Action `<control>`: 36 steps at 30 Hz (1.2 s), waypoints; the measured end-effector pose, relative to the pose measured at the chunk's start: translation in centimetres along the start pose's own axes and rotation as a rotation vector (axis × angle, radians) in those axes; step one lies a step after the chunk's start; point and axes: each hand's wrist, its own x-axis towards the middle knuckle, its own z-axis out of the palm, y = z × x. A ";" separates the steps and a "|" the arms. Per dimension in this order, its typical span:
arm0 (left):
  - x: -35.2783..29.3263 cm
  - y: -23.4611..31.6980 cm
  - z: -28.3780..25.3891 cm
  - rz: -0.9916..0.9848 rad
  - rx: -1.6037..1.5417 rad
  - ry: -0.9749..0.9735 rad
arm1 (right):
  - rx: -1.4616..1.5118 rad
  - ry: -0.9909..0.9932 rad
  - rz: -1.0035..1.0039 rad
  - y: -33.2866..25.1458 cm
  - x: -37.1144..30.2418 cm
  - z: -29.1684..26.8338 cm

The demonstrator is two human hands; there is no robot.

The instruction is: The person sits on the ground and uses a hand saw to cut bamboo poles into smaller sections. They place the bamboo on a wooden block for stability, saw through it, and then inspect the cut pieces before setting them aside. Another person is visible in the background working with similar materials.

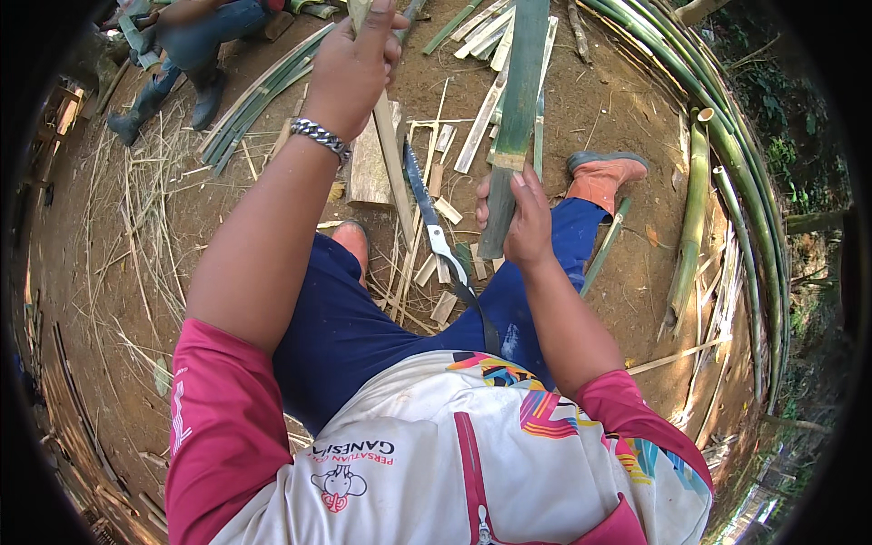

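My left hand (356, 73) is raised at the upper middle, its fingers wrapped round a pale split bamboo strip (392, 159) that slants downward. To the right, my right hand (520, 216) grips the lower end of a broad green bamboo slat (524, 77), which points up and away from me past the top of the view. Between my legs is a pruning saw (440, 238) with a white and black handle and a dark toothed blade. A wooden block (371, 177) stands on the ground behind the pale strip.
Short bamboo offcuts (444, 307) litter the ground between my orange boots (607, 175). Split slats (263, 100) lie in a bundle at the upper left, near another person's legs (195, 54). Long green bamboo poles (738, 145) curve along the right side.
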 end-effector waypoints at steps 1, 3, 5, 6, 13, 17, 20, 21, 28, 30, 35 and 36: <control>0.0 0.0 0.2 -0.011 -0.003 -0.011 | 0.010 0.011 0.006 0.1 -0.1 -0.1; -0.1 -0.3 0.3 -0.015 0.005 -0.009 | 0.038 0.026 0.021 0.2 -0.3 0.1; -0.3 -0.3 0.5 -0.022 0.000 -0.010 | 0.028 0.037 0.002 0.1 -0.3 0.6; -0.4 -0.2 0.5 -0.039 0.008 -0.008 | 0.023 0.043 -0.008 0.1 -0.4 0.8; -0.9 0.2 1.1 -0.095 -0.110 0.021 | -0.529 0.085 -0.178 1.5 -2.2 2.3; -1.0 0.6 1.1 -0.156 -0.144 0.103 | -0.774 0.130 -0.435 3.0 -2.8 4.1; -0.4 -0.1 0.4 -0.162 -0.055 0.132 | -0.904 0.108 -0.494 2.3 -3.6 6.0; -0.4 0.0 0.4 -0.167 -0.053 0.148 | -0.939 0.098 -0.503 2.5 -3.9 6.3; -1.2 1.4 0.2 -0.151 -0.039 0.125 | -1.000 0.048 -0.502 3.4 -4.8 6.6; -1.3 1.4 0.1 -0.191 -0.091 0.140 | -0.957 0.040 -0.481 3.9 -4.9 6.5; -1.3 1.3 0.1 -0.213 -0.133 0.181 | -0.987 0.006 -0.457 3.9 -5.2 6.7; -1.4 1.6 0.0 -0.211 -0.118 0.183 | -0.974 0.004 -0.430 4.1 -5.2 6.8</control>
